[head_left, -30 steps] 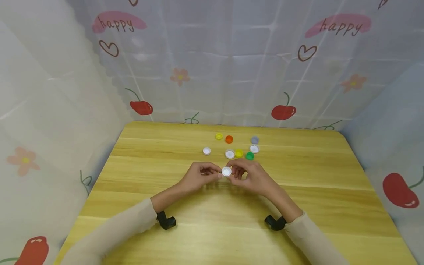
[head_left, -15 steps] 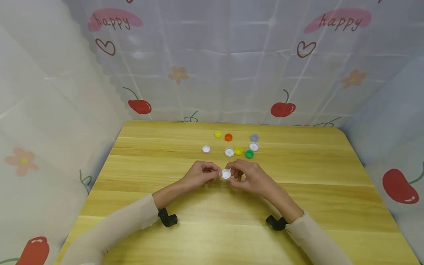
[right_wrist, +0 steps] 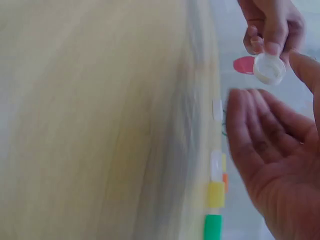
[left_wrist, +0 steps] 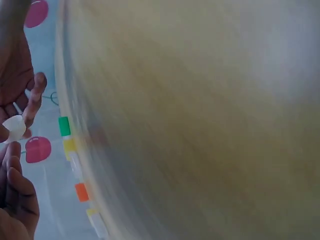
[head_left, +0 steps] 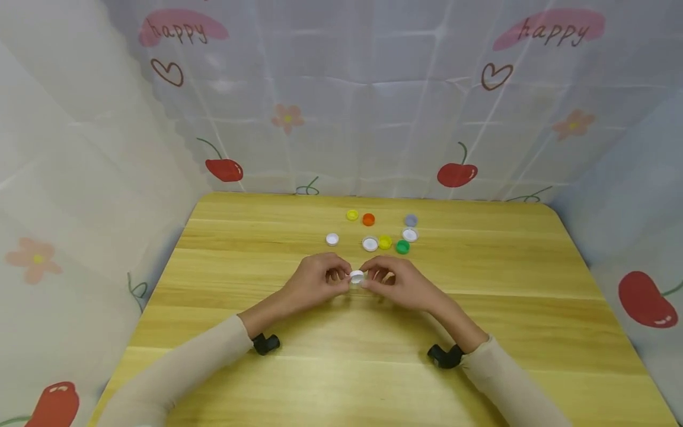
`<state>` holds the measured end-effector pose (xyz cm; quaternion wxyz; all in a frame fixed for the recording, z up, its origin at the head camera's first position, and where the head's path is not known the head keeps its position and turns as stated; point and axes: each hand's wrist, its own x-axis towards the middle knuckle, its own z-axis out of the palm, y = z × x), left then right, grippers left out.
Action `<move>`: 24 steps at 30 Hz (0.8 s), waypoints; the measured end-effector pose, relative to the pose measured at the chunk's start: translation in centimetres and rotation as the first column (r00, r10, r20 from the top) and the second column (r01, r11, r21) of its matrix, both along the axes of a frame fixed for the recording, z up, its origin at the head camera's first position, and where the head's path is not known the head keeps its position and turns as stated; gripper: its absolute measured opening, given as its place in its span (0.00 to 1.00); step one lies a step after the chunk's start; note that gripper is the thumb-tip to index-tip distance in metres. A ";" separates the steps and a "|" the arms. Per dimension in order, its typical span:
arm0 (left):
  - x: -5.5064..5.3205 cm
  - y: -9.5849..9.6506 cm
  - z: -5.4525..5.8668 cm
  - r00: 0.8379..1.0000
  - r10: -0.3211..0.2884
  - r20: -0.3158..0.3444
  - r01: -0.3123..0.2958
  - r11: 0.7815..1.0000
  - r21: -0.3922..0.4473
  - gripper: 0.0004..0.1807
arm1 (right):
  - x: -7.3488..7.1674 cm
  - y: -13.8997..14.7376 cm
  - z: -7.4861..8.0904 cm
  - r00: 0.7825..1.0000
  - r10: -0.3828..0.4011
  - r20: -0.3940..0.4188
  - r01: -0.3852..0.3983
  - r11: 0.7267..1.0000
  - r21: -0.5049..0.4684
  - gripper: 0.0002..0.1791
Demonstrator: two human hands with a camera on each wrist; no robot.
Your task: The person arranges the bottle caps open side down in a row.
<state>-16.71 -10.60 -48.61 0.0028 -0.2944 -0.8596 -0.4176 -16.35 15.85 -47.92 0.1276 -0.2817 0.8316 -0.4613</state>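
A small round white cap [head_left: 356, 277] is held above the table, tilted so its rim shows in the head view. My left hand [head_left: 320, 279] pinches it at its left side between thumb and fingers. In the right wrist view the cap [right_wrist: 269, 69] shows its hollow round face, with the left thumb on its edge. My right hand [head_left: 400, 281] is close at the cap's right side, its fingertips right by the rim. The right wrist view shows the right hand's fingers [right_wrist: 250, 115] extended and apart from the thumb.
Beyond the hands, several small caps lie on the wooden table [head_left: 341, 367]: orange [head_left: 369, 219], green [head_left: 402, 247], lavender [head_left: 410, 220], a yellow one [head_left: 385, 242] beside a white one [head_left: 370, 244], and others. A printed curtain [head_left: 373, 107] hangs behind the table.
The held white cap has tipped from facing up to showing its rim, and has shifted slightly left. Both hands have shifted a little with it. The caps on the table stay put.
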 end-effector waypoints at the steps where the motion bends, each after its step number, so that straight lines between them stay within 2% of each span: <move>1: 0.0 -0.1 0.1 0.996 -0.012 -0.094 0.008 0.999 -0.039 0.05 | -0.1 0.0 -0.1 0.997 0.003 0.076 -0.001 1.000 -0.025 0.15; 3: 0.1 -0.1 0.2 0.968 -0.041 -0.248 0.018 0.996 -0.091 0.06 | -0.1 0.1 -0.3 0.978 0.021 0.207 -0.006 0.997 -0.072 0.16; 6: 0.2 0.0 0.4 0.927 -0.071 -0.369 0.040 0.995 -0.091 0.06 | -0.1 0.2 -0.4 0.940 0.059 0.335 -0.009 0.989 -0.148 0.18; 11: 0.5 0.1 0.6 0.895 -0.060 -0.442 0.052 0.998 -0.032 0.07 | -0.3 0.0 -0.4 0.901 0.135 0.411 -0.030 0.968 -0.251 0.20; 16: 0.7 0.1 0.8 0.879 -0.068 -0.473 0.068 0.998 -0.017 0.07 | -0.4 -0.3 -0.4 0.880 0.167 0.445 -0.019 0.948 -0.317 0.19; 18: 0.8 0.0 0.7 0.881 -0.068 -0.467 0.069 0.997 -0.016 0.07 | -0.4 -0.4 -0.5 0.880 0.174 0.442 -0.018 0.942 -0.334 0.19; 20: 1.0 -0.1 0.7 0.897 -0.062 -0.438 0.065 0.998 -0.009 0.07 | -0.3 -0.5 -0.6 0.890 0.166 0.426 -0.012 0.940 -0.342 0.19; 22: 1.2 -0.2 0.7 0.924 -0.052 -0.378 0.058 0.998 0.005 0.08 | -0.2 -0.5 -0.7 0.910 0.142 0.389 -0.004 0.942 -0.335 0.17; 24: 1.4 -0.3 0.7 0.958 -0.034 -0.285 0.043 0.999 0.027 0.08 | -0.1 -0.6 -0.6 0.941 0.098 0.324 0.006 0.953 -0.303 0.14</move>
